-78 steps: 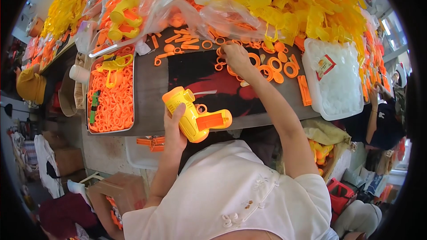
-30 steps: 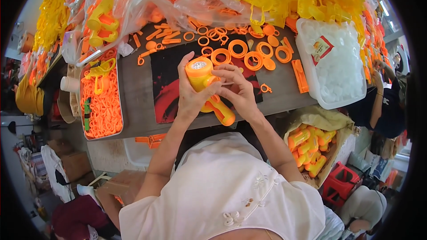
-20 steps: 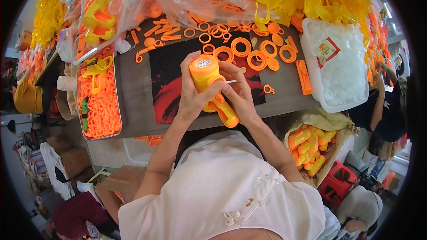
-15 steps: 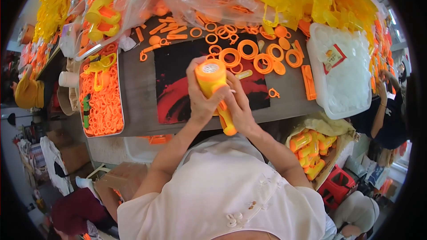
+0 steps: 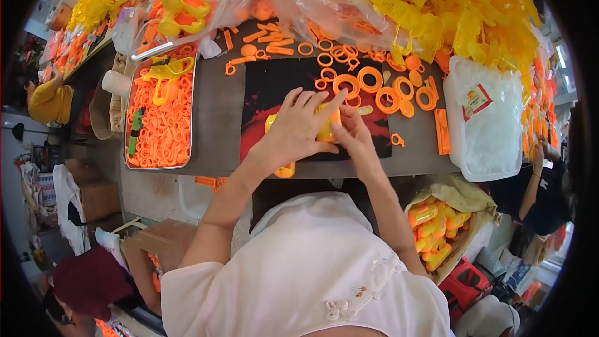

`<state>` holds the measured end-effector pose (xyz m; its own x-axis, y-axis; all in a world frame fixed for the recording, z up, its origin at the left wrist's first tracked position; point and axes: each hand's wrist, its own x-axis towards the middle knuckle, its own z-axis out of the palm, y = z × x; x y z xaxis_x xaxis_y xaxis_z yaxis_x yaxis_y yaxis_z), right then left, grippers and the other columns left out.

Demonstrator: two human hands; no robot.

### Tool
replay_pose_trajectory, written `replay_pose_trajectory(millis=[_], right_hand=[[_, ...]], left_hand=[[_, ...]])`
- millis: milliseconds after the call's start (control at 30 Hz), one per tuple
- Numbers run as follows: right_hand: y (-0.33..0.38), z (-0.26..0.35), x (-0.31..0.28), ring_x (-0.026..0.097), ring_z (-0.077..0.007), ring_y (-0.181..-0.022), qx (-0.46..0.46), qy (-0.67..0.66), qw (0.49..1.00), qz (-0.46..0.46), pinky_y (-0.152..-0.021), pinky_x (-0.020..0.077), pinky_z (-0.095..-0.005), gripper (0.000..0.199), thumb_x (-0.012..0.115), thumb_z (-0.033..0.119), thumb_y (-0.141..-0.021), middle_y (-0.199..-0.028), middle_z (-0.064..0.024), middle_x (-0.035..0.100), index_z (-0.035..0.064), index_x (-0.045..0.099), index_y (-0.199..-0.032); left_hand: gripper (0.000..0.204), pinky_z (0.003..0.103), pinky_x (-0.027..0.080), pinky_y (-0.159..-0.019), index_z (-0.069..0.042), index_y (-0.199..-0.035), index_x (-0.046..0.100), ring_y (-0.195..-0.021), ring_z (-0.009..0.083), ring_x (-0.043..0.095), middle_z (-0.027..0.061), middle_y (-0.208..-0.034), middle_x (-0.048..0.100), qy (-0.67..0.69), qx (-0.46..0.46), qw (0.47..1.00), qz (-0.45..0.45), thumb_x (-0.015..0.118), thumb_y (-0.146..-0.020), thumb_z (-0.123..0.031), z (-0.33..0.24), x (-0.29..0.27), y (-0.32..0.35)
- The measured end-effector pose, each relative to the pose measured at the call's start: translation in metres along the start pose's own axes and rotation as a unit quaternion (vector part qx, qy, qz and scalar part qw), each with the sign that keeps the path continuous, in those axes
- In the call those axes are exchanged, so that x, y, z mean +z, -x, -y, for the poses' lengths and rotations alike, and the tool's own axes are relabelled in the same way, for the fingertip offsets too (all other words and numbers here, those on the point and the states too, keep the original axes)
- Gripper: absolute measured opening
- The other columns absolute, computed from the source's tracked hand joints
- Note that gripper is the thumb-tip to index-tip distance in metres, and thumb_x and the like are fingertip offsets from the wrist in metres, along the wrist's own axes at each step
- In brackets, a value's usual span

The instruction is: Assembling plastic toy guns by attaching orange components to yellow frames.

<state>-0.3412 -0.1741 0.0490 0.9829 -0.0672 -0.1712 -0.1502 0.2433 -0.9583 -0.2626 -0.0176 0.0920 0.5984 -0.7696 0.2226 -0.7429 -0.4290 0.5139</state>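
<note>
Above the black and red mat (image 5: pixel 262 78), my two hands hold a pistol-shaped yellow plastic toy (image 5: pixel 326 130) with an orange ring at one end. My left hand (image 5: pixel 290 126) wraps over its body from above and covers much of it. The handle shows below that hand, near the table's front edge. At the orange-ringed end, my right hand (image 5: pixel 357 137) grips with thumb and fingers. Just beyond lie several orange plastic rings (image 5: pixel 347 86), some wide and some thin.
To the left stands a metal tray (image 5: pixel 189 131) of small orange clips, a green-handled tool on top. A white tub (image 5: pixel 458 156) of clear parts is at right. Below it, a sack (image 5: pixel 477 196) holds similar toys. Yellow parts (image 5: pixel 437 0) pile up behind. Other people work at both sides.
The toy has turned from pointing away to lying sideways, its ringed end toward the right. My left hand has moved over its top; my right hand has shifted to the ringed end.
</note>
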Motion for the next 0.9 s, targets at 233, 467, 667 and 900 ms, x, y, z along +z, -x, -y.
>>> replay_pose_trajectory(millis=[233,467,667,900], right_hand=[[-0.025,0.024,0.006,0.057,-0.0272,-0.102,-0.3,0.455,0.827,-0.138,-0.087,0.0461,-0.0346,0.026,0.069,0.006,-0.082,-0.105,-0.0116,0.063,0.002,0.063,-0.107],[-0.136,0.037,-0.039,0.066,-0.0213,-0.074,-0.224,0.436,0.858,-0.155,-0.069,0.0505,-0.0313,0.017,0.064,0.012,-0.087,-0.085,-0.0131,0.069,0.0004,0.067,-0.099],[-0.112,0.059,-0.097,0.063,-0.0124,-0.074,-0.189,0.339,0.863,-0.323,-0.069,0.0499,-0.0273,0.015,0.064,0.009,-0.089,-0.082,-0.0053,0.069,0.0004,0.067,-0.1],[-0.075,0.046,-0.133,0.061,-0.0098,-0.074,-0.184,0.395,0.857,-0.275,-0.069,0.0489,-0.0244,0.015,0.064,0.004,-0.087,-0.083,-0.0061,0.069,-0.0011,0.067,-0.1]], left_hand=[[0.066,0.043,0.035,-0.107,-0.012,-0.139,0.044,-0.127,0.0344,0.041,0.0147,-0.137,0.042,0.039,-0.122,0.983,-0.129,0.073,-0.08,-0.02,0.029,0.015,0.073],[0.042,0.034,0.044,-0.096,-0.009,-0.13,0.053,-0.118,0.0304,0.049,0.0138,-0.135,0.043,0.178,-0.136,0.954,-0.198,0.063,-0.089,-0.006,0.039,0.037,0.076],[0.042,0.034,0.043,-0.096,-0.008,-0.129,0.053,-0.12,0.029,0.048,0.0133,-0.134,0.043,0.2,-0.123,0.951,-0.202,0.061,-0.088,0.0,0.042,0.035,0.081],[0.039,0.034,0.042,-0.098,-0.009,-0.13,0.053,-0.123,0.0277,0.046,0.0125,-0.137,0.041,0.2,-0.142,0.95,-0.194,0.057,-0.092,-0.004,0.043,0.033,0.078]])
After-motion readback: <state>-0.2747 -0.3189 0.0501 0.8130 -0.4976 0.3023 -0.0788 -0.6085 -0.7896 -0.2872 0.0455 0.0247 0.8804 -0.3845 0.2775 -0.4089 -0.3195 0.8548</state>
